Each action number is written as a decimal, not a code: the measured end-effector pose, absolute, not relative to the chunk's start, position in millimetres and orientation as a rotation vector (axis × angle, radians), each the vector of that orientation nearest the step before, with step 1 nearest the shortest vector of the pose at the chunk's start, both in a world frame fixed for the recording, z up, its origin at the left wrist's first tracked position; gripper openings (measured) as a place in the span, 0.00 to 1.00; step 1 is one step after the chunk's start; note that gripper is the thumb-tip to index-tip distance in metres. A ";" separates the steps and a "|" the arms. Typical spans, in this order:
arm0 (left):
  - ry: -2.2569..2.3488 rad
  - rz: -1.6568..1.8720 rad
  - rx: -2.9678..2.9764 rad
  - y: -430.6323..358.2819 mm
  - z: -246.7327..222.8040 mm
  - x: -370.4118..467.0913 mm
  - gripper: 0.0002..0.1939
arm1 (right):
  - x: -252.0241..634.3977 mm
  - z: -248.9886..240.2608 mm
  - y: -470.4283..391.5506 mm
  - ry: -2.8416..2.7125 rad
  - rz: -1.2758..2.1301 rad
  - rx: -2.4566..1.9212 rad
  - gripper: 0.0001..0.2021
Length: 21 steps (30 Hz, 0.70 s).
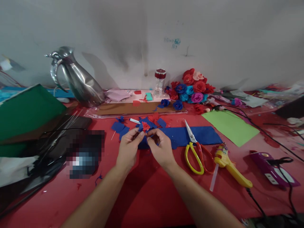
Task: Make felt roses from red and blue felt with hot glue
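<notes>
Here we are at the red-covered table [147, 193], and both hands meet at the middle around one small red-and-blue paper flower [145, 127]. The left hand [129, 144] has it pinched between thumb and fingers, and the right hand [162, 147] closes in from the other side, thumb and fingertips gripping its lower right edge. The flower sits up off the table, red at its centre, blue at its left side. Just beyond lie torn dark-blue paper scraps [118, 126], with a short white pen-like stick [135, 121] among them. Right of the hands stretches a flat dark-blue paper strip [206, 135], and across it rest the metal scissors with one yellow and one red handle [192, 136], blades pointing far. Farther right, here's a yellow glue gun with a clear stick [234, 172], and beyond it a light-green paper sheet [234, 128]. Over at the far side, a bunch of red, blue and pink paper roses [198, 87] crowds beside a clear jar with a dark-red lid [159, 84], while a shiny steel jug [83, 80] leans at the far left.
</notes>
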<state>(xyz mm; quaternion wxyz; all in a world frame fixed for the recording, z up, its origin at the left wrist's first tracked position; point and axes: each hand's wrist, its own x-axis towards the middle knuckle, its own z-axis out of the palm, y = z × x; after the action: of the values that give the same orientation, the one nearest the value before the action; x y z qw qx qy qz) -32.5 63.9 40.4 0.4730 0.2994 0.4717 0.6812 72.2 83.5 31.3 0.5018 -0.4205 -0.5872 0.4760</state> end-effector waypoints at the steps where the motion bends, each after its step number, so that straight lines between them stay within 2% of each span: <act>1: 1.148 1.656 0.718 63.8 41.0 -32.4 0.08 | 73.5 33.5 85.2 -1.361 1.225 -1.002 0.04; 7: 1.133 1.514 0.739 60.5 47.5 -29.8 0.12 | 79.8 40.7 96.0 -1.042 1.555 -0.944 0.09; 21: 1.147 1.420 0.806 60.5 45.0 -29.4 0.15 | 80.4 39.3 98.8 -0.833 1.605 -0.948 0.08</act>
<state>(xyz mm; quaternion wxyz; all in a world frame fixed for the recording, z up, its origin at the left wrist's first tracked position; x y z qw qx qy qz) -29.4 60.5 45.0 0.5421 0.3394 0.4831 0.5980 80.4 98.8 39.3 0.5226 -0.3958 -0.3478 0.6703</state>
